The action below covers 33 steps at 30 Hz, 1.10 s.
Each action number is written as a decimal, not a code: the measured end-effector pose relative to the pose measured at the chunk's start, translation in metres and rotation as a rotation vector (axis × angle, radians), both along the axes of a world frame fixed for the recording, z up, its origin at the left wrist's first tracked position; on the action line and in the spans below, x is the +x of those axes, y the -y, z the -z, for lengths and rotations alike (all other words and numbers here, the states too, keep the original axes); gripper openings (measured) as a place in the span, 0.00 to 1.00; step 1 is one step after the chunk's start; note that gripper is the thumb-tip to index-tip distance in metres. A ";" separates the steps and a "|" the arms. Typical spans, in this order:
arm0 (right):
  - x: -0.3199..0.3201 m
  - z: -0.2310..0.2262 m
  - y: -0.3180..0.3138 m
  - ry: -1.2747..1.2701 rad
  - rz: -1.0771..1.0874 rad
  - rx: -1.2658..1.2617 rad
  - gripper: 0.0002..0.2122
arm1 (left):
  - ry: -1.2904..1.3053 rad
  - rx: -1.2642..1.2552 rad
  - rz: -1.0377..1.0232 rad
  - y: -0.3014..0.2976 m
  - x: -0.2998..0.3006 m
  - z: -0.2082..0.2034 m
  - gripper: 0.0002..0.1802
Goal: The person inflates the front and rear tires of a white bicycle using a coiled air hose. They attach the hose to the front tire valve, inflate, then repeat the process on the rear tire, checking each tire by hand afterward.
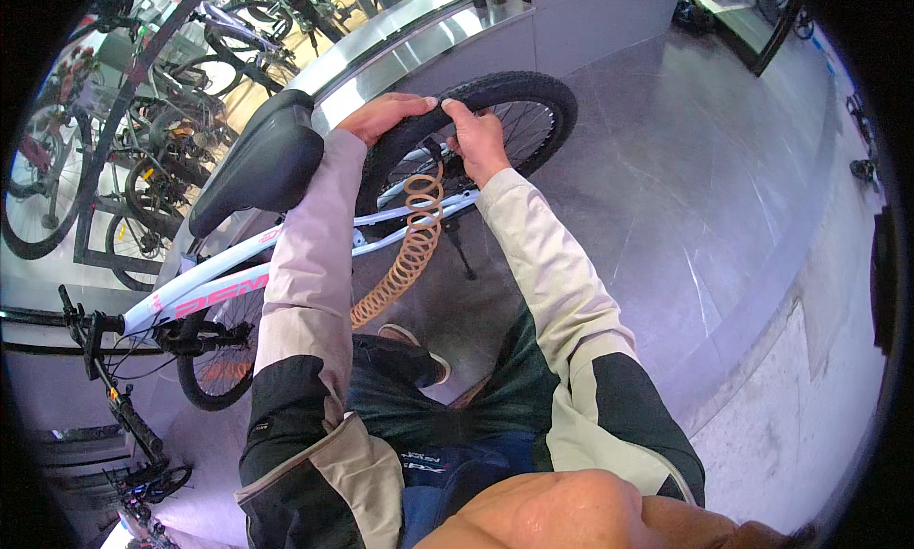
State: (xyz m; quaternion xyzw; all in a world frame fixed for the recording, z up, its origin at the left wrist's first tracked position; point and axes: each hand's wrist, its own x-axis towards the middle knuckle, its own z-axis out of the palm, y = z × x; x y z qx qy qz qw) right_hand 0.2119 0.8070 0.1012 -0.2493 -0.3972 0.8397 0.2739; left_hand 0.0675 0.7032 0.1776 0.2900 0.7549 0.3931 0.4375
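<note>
The left grip lies on the rear tire, its thumb along the tread; most of its fingers are hidden, so I cannot tell how far it is closed. The right grip holds the same tire, thumb on the tread and fingers curled toward the spokes. The tire is in front of the person, at the back end of a white bicycle. The step in hand looks like pressing and feeling the tire; the next move calls for even thumb pressure, with fingers clear of the spokes.

Nearest, on the tire's near side, are a shoe and a coiled tan hose. The hose rises to a dark fitting beside the right grip and could snag the wrist. The kickstand is also on that side. Left of the tire, the black saddle crowds the left forearm. Beyond the tire runs a shiny ledge, with more bicycles past it.
</note>
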 end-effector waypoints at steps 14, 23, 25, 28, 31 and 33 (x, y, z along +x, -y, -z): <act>0.031 0.010 -0.023 0.135 0.016 -0.043 0.26 | -0.712 0.209 -0.145 0.055 0.024 0.031 0.30; 0.056 0.027 -0.045 0.101 0.030 -0.087 0.15 | -0.870 0.045 -0.107 0.121 0.040 0.040 0.39; 0.058 0.023 -0.047 0.078 0.040 -0.114 0.16 | -0.948 0.041 -0.073 0.120 0.043 0.041 0.38; 0.062 0.020 -0.048 0.082 0.039 -0.125 0.15 | -1.107 0.075 -0.065 0.111 0.045 0.044 0.38; 0.065 0.021 -0.049 0.084 0.041 -0.128 0.14 | -1.204 0.046 -0.065 0.104 0.046 0.049 0.37; 0.066 0.022 -0.050 0.081 0.034 -0.129 0.14 | -1.228 0.039 -0.070 0.102 0.048 0.051 0.37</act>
